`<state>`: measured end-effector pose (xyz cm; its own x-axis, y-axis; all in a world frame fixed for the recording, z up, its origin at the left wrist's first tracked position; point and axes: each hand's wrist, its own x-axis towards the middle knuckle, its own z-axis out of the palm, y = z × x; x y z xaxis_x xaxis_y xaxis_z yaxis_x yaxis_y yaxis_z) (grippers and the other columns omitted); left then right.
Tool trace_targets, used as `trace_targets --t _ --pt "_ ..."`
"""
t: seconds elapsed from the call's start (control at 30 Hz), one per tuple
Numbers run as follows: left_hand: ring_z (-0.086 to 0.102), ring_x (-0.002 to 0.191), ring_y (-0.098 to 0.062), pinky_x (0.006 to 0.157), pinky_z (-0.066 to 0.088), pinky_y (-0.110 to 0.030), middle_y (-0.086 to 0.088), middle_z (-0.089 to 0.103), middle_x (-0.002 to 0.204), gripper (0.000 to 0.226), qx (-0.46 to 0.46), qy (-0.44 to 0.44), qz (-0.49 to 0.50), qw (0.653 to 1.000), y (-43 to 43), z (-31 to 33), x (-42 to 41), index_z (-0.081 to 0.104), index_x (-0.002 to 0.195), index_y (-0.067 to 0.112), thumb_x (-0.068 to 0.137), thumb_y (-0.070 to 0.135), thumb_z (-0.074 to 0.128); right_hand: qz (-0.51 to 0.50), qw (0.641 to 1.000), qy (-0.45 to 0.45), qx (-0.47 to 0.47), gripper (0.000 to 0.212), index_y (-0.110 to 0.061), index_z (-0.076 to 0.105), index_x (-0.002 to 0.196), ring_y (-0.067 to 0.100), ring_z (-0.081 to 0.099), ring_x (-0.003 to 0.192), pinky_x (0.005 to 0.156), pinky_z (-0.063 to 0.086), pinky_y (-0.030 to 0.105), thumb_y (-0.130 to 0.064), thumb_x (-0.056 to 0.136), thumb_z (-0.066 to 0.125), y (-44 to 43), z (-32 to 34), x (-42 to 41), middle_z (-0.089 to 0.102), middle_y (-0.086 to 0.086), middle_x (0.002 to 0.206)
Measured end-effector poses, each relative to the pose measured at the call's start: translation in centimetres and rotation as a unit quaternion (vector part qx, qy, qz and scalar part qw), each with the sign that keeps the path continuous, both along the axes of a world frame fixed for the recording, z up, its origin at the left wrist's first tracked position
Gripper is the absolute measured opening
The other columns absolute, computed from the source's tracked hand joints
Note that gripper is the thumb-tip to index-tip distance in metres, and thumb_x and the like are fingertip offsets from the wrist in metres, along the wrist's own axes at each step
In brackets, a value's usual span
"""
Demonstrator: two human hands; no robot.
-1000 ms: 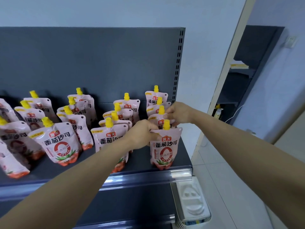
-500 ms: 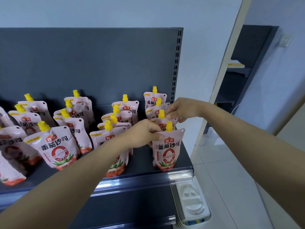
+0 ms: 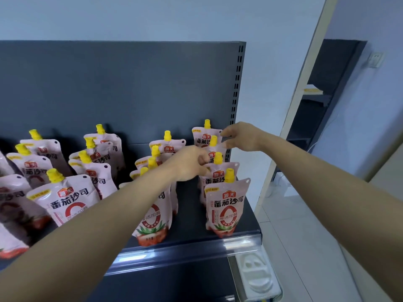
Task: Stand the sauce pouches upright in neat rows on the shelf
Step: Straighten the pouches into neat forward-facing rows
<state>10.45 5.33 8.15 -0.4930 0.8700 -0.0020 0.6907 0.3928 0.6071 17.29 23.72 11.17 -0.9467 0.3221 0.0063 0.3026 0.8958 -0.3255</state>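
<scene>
Left hand [image 3: 189,163] reached in from the lower left across the shelf [image 3: 189,205], its fingers curled narrow and pinched toward the left edge of the pouches in the right-hand column; whether it actually gripped a pouch could not be told. At far left, several sauce pouches [image 3: 65,199] stood in loose, leaning rows, pink with yellow caps, some tilted and overlapping. Nearer the middle, a column of pouches ran front to back, its front pouch [image 3: 153,221] partly hidden behind the left forearm and standing close to the shelf's front lip. To the right, a further column of four pouches stood upright one behind another, the front right pouch [image 3: 225,208] facing forward near the shelf's right end. Right hand [image 3: 238,137] came in from the right, held above that column, thumb and fingers drawn close together at the right edge of the second pouch from the back [image 3: 214,147], just beside the rear pouch [image 3: 201,138]; the grip itself was unclear. A dark back panel [image 3: 120,88] rose behind all the pouches. Below the shelf's right corner lay a white moulded tray [image 3: 257,273].
</scene>
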Motion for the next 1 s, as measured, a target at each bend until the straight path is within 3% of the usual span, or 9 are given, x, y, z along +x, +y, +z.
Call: trace_targets --t 0.1,0.2,0.27,0.43,0.53,0.63,0.73,0.83,1.0 --pt "0.054 0.074 -0.020 0.072 0.047 -0.036 -0.001 0.057 0.072 0.021 -0.025 0.022 0.009 0.999 1.1 -0.6 -0.1 0.058 0.063 0.019 0.078 0.015 0.071 0.045 0.997 -0.053 0.014 0.045 -0.010 0.056 0.131 0.027 0.051 0.122 0.104 0.037 0.038 -0.030 0.091 0.059 0.4 -0.6 -1.3 0.055 0.009 0.134" --pt "0.046 0.065 -0.019 0.063 0.041 -0.033 -0.004 0.048 0.063 0.020 -0.042 0.026 0.013 0.999 1.9 -1.0 -0.2 0.060 0.064 0.004 0.076 0.013 0.072 0.084 0.993 -0.074 0.026 0.032 0.001 0.067 0.102 0.027 0.055 0.090 0.085 0.045 0.040 -0.027 0.089 0.060 0.7 -1.0 -2.4 0.059 0.014 0.092" --pt "0.050 0.066 -0.019 0.067 0.046 -0.036 -0.006 0.054 0.065 0.019 -0.043 0.025 0.024 0.998 2.4 -1.1 -0.6 0.063 0.063 0.003 0.075 0.013 0.074 0.096 0.992 -0.073 0.031 0.029 0.003 0.070 0.092 0.023 0.049 0.078 0.076 0.044 0.036 -0.025 0.088 0.061 0.8 -1.2 -3.0 0.054 0.012 0.081" --pt "0.063 0.080 -0.027 0.082 0.052 -0.041 -0.009 0.065 0.067 0.022 -0.012 0.021 0.053 0.998 3.1 -1.1 -1.4 0.064 0.054 0.011 0.073 0.009 0.075 0.139 0.988 -0.049 0.034 0.021 -0.006 0.076 0.099 0.015 0.046 0.073 0.064 0.038 0.020 -0.017 0.090 0.061 1.3 -1.3 -3.9 0.057 0.003 0.078" --pt "0.054 0.065 -0.016 0.071 0.046 -0.031 0.003 0.055 0.059 0.026 0.004 0.022 0.067 0.997 3.5 -1.2 -1.8 0.063 0.050 0.012 0.073 0.008 0.074 0.145 0.987 -0.021 0.060 0.021 -0.008 0.076 0.102 0.014 0.048 0.073 0.067 0.041 0.021 -0.006 0.088 0.061 1.7 -1.3 -4.3 0.063 0.004 0.079" --pt "0.052 0.060 -0.002 0.061 0.043 -0.017 0.015 0.056 0.058 0.010 0.021 0.013 0.082 0.996 3.6 -1.3 -2.2 0.073 0.071 0.000 0.074 0.009 0.075 0.141 0.988 0.016 0.054 0.020 -0.008 0.078 0.096 0.017 0.049 0.068 0.068 0.041 0.024 -0.013 0.089 0.060 1.9 -1.5 -4.6 0.068 0.010 0.078" --pt "0.048 0.046 0.007 0.046 0.033 -0.003 0.018 0.050 0.039 0.012 0.011 0.013 0.077 0.997 3.5 -1.2 -2.3 0.070 0.066 0.000 0.073 0.008 0.075 0.149 0.987 0.019 0.049 0.020 -0.006 0.078 0.092 0.018 0.050 0.066 0.068 0.043 0.027 -0.016 0.088 0.061 2.1 -1.6 -4.9 0.069 0.014 0.077" --pt "0.048 0.050 -0.001 0.052 0.036 -0.010 0.014 0.048 0.041 0.014 -0.012 0.014 0.061 0.998 3.5 -0.9 -2.4 0.070 0.061 0.009 0.074 0.008 0.075 0.147 0.989 0.004 0.029 0.019 -0.002 0.077 0.089 0.020 0.052 0.066 0.072 0.047 0.032 -0.017 0.087 0.065 2.4 -1.5 -4.9 0.066 0.016 0.075" --pt "0.046 0.051 -0.006 0.062 0.043 -0.024 0.013 0.045 0.039 0.043 -0.038 0.016 0.052 0.998 3.5 -0.7 -2.5 0.054 0.038 0.019 0.074 0.008 0.075 0.132 0.991 -0.021 -0.014 0.020 -0.001 0.075 0.091 0.020 0.058 0.074 0.071 0.050 0.028 -0.018 0.087 0.066 2.8 -1.6 -4.6 0.064 0.015 0.081"
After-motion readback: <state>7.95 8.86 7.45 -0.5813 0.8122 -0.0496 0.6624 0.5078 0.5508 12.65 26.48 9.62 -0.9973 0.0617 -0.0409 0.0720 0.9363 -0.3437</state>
